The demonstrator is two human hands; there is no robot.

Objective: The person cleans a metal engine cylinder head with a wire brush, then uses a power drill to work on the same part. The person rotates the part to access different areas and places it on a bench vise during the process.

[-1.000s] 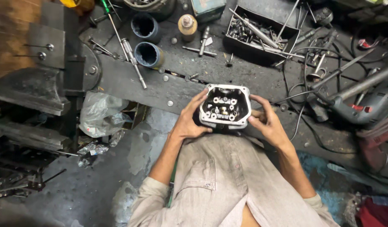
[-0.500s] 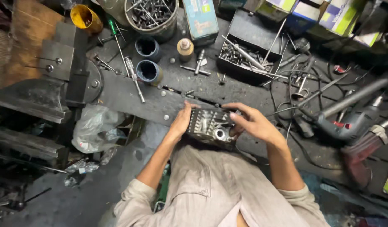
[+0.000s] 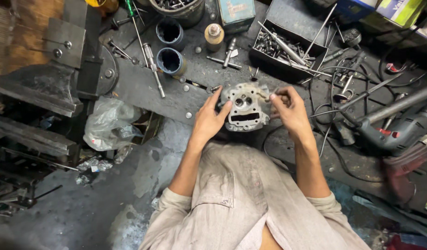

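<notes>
Together, left hand (image 3: 209, 121) and right hand (image 3: 291, 111) clasp a grimy, blocky cast-metal engine part (image 3: 246, 107), perhaps aluminium.

Dull, pitted grey cast-metal engine part (image 3: 245, 110); greasy matt metal bench (image 3: 144, 88); crinkled glossy plastic bag (image 3: 107, 122)

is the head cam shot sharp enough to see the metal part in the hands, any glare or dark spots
Head view: the grey metal casting is fairly sharp and evenly lit, its holes and slot readable; no strong glare. The left hand and right hand are clear. Left side by the vise falls into shadow; edges bend slightly from the wide lens.
</notes>
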